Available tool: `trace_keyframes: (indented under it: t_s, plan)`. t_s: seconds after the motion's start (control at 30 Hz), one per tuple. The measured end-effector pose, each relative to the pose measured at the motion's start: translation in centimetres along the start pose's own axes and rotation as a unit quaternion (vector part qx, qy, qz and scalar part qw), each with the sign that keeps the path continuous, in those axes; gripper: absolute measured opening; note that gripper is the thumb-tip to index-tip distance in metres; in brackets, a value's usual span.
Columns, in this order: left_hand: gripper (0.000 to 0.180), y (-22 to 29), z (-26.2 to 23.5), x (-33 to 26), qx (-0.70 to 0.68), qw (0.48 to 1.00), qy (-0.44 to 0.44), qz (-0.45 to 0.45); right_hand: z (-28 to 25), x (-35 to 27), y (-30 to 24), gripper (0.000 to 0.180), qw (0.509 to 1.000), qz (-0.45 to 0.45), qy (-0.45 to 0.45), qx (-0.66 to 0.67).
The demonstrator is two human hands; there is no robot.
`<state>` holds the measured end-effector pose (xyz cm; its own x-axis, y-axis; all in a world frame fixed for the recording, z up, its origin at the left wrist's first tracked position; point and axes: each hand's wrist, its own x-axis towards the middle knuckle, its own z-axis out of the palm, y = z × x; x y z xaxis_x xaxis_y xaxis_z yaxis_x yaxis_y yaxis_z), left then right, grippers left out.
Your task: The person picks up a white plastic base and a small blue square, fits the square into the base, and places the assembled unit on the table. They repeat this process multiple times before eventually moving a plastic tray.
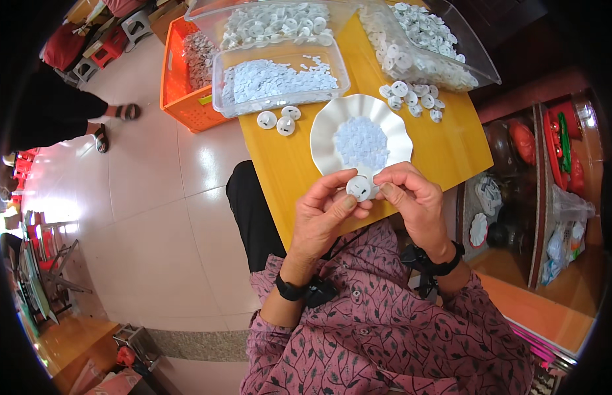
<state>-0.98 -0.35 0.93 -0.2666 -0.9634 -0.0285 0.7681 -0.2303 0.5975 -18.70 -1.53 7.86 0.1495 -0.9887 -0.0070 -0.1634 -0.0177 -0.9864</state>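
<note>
The work looked to be partway through a single piece, with a great deal left around it. A round white disc (358, 188) was held just below the centre of the frame, over the near edge of the yellow table (278, 172). The left hand (324, 205) gripped it between thumb and fingers, and the right hand (414, 201) was pinched at its right edge, seemingly on the disc too; whether a small pale piece also sat between those fingertips could not be told. Just above the hands, a white wavy-edged plate (402, 139) bore a flat heap of pale pieces (362, 142), so that supply was far from used up. Three loose discs (285, 126) lay to the upper left of the plate, and a larger cluster of discs (411, 99) lay to its upper right; one of these groups may have been finished, but nothing visible settled which. Farther up the frame, a clear tub (280, 107) held many more pale pieces, a second see-through box (280, 25) behind it was heaped with discs, and a plastic bag of discs (401, 60) lay at the upper right. Judging by those stocks, only a small share could be called done, and the disc in the fingers did not yet appear to be.
</note>
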Motion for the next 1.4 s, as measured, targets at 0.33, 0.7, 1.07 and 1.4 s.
trace_keyframes:
  t_s: [0.33, 0.7, 1.07, 1.4]
  plan:
    - [0.042, -0.3, 0.0, 0.1, 0.023, 1.0, 0.009, 0.014, 1.7, -0.1, 0.5, 0.005, 0.991, -0.093, 0.052, -0.078]
    - [0.041, -0.2, 0.1, 0.0, 0.062, 0.998, 0.003, 0.023, 2.1, 0.1, 0.5, 0.006, 0.979, -0.129, 0.061, -0.144]
    - [0.042, -0.5, -0.3, 0.1, 0.116, 0.993, 0.022, 0.03, 2.1, 0.3, 0.4, 0.007, 0.961, -0.183, 0.052, -0.2]
    - [0.04, -0.8, -0.7, 0.1, 0.159, 0.984, 0.028, 0.081, 2.2, 0.4, 0.4, 0.009, 0.937, -0.235, 0.035, -0.256]
